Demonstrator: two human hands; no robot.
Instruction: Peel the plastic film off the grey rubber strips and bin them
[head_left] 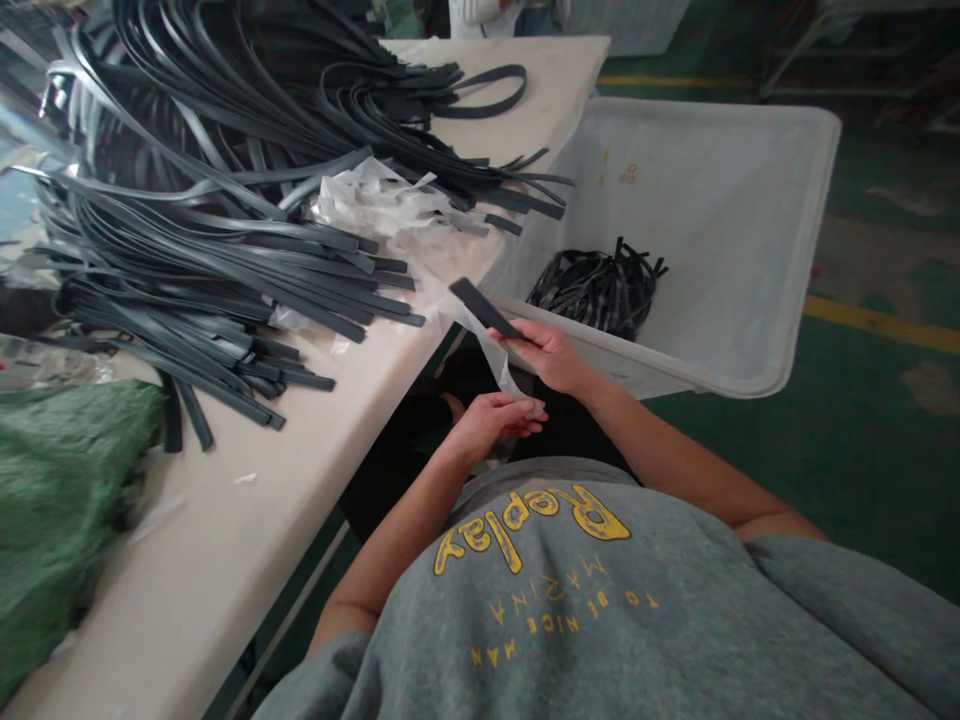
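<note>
The surface [307, 470] runs along the left, with a tub [742, 210] just beside its far part, on the right. A big heap of straps [210, 110] lies on the surface's far part; in front of it sit shorter bundles, and nearest, at left, a sack [67, 480]. Film scraps [375, 195] lie among the straps' ends. More straps lie in the tub. Between surface and tub, the right hand [551, 355] holds one strap [480, 305], ahead of the left hand [499, 418].

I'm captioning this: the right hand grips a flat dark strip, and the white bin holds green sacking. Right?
The contents are wrong: in the head view, the white plastic bin holds a tangle of dark strips. The right hand does grip a flat dark strip.
</note>
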